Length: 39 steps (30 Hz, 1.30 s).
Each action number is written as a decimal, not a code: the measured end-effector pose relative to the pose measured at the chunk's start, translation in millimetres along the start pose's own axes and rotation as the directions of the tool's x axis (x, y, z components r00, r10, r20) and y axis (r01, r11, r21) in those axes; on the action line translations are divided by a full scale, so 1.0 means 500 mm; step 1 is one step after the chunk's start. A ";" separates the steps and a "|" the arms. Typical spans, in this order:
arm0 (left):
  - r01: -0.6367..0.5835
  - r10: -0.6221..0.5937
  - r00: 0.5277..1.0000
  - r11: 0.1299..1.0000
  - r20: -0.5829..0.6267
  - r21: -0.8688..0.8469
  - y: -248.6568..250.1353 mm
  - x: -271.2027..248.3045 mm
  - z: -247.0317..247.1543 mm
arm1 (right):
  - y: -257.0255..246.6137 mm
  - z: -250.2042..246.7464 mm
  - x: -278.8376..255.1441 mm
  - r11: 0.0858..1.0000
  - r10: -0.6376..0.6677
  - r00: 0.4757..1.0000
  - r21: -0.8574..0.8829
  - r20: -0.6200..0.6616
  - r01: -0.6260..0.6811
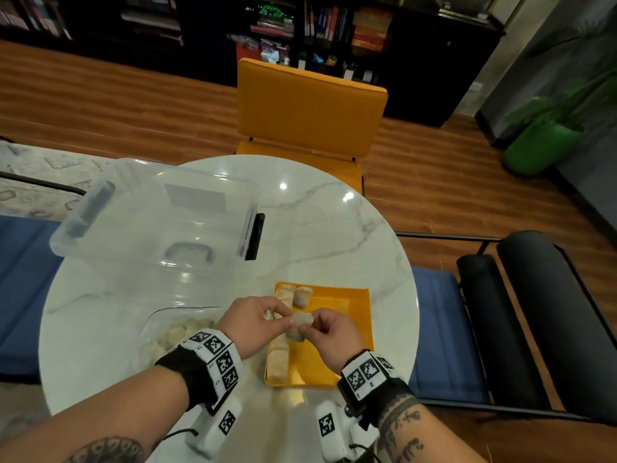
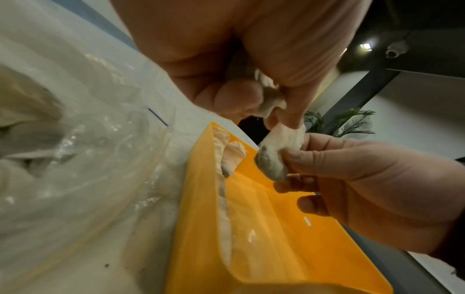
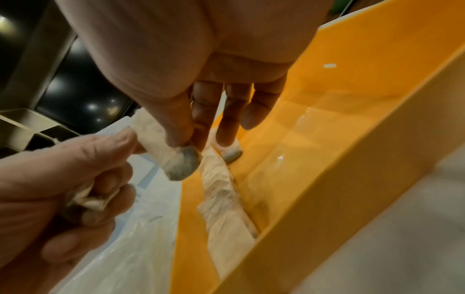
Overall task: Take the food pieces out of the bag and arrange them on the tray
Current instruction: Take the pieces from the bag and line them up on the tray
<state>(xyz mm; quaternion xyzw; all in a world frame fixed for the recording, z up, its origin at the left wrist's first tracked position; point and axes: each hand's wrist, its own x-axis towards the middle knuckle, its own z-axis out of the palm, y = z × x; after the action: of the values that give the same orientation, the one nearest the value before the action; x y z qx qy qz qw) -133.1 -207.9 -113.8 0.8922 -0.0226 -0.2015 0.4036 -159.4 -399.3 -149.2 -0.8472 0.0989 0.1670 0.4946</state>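
A pale dumpling-like food piece (image 1: 299, 324) (image 2: 276, 157) (image 3: 171, 157) hangs over the yellow tray (image 1: 347, 305) (image 2: 289, 238) (image 3: 352, 99). My right hand (image 1: 309, 326) (image 2: 289, 159) (image 3: 186, 143) pinches it between thumb and forefinger. My left hand (image 1: 275, 315) (image 2: 264, 111) (image 3: 120, 159) touches its other end and grips a second piece (image 2: 270, 99) (image 3: 88, 199) in its curled fingers. A row of pieces (image 1: 279, 357) (image 2: 224, 218) (image 3: 221, 199) lies along the tray's left side, with one more (image 1: 302, 296) (image 2: 234, 157) beside it at the far end. The clear bag (image 1: 173, 332) (image 2: 62, 159) of pieces lies left of the tray.
A large clear plastic bin (image 1: 160, 222) stands at the back left of the round marble table (image 1: 334, 235). An orange chair (image 1: 310, 111) is behind the table, and a black seat (image 1: 534, 312) is to the right. The tray's right half is bare.
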 end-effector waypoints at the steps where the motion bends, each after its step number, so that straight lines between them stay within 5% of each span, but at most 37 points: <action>1: 0.032 -0.032 0.999 0.999 -0.026 0.023 -0.007 0.006 -0.001 | 0.002 -0.004 0.013 0.999 0.021 1.000 -0.032 -0.014 -0.022; 7: 0.198 -0.197 0.980 0.965 -0.019 0.172 -0.033 0.032 0.004 | 0.005 -0.006 0.093 0.974 0.159 0.986 -0.158 -0.048 -0.165; 21: 0.209 -0.219 0.976 0.950 0.015 0.232 -0.033 0.032 0.010 | -0.004 0.002 0.146 0.902 0.348 0.916 -0.197 -0.200 -0.385; 39: 0.225 -0.234 0.972 0.950 0.013 0.216 -0.026 0.028 0.005 | -0.025 0.004 0.146 0.901 0.336 0.925 -0.225 -0.175 -0.370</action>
<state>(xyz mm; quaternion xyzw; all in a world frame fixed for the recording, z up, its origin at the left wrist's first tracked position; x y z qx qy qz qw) -122.9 -203.8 -129.3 0.9228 0.0521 -0.2604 0.2790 -88.0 -391.7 -167.6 -0.8806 0.2613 0.2090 0.3357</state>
